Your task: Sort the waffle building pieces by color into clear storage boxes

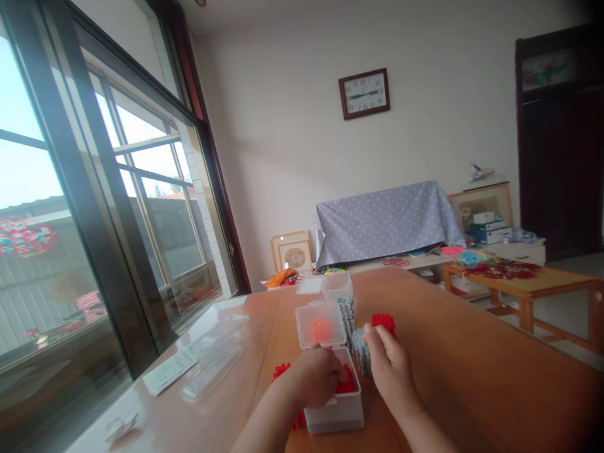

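My left hand [316,379] reaches over a translucent white plastic box [335,412], its fingers curled down inside against a red toothed building piece [348,380]. To the right of the box, my right hand [389,362] pinches a grey toothed building piece [362,352] between thumb and fingers. Just beyond that hand is a loose red toothed piece [384,323]. A row of grey toothed pieces [346,318] lies behind the box. The box's lid [321,326] stands open at the back, with orange-red showing through it. More red pieces [282,371] lie left of the box, partly hidden by my left arm.
A second clear box [338,286] stands farther back on the wooden table [448,352]. Clear plastic lids [214,371] and a printed paper [170,375] lie to the left, near the window. Crumpled scraps [121,429] sit at the near left. A low wooden table [557,280] stands at right.
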